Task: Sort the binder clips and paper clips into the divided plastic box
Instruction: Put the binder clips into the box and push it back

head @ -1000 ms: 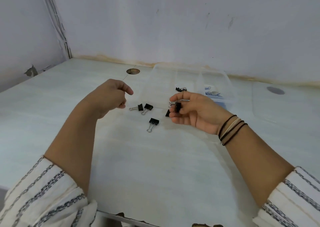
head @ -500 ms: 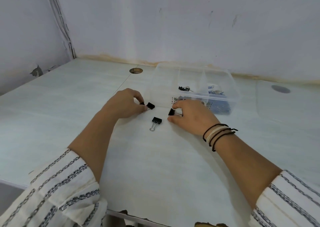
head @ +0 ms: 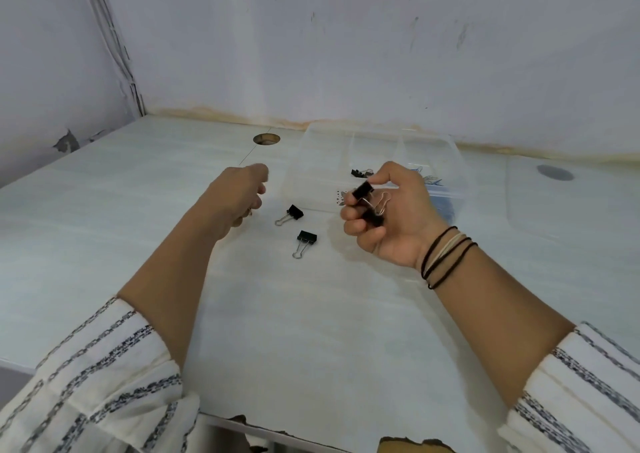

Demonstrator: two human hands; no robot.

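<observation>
My right hand [head: 391, 213] is lifted over the table [head: 311, 331], palm toward me, fingers curled around black binder clips [head: 367, 200]; the top one points to 2 o'clock. My left hand [head: 239, 198] is a loose fist pinching something small; I cannot tell what. Two black clips [head: 300, 229] lie between my hands, wire handles toward 7 o'clock. The clear box [head: 377, 141] stands at 12 o'clock.

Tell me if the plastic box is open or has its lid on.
Open. The plastic box shows no lid on top, and a binder clip lies uncovered inside it.
</observation>
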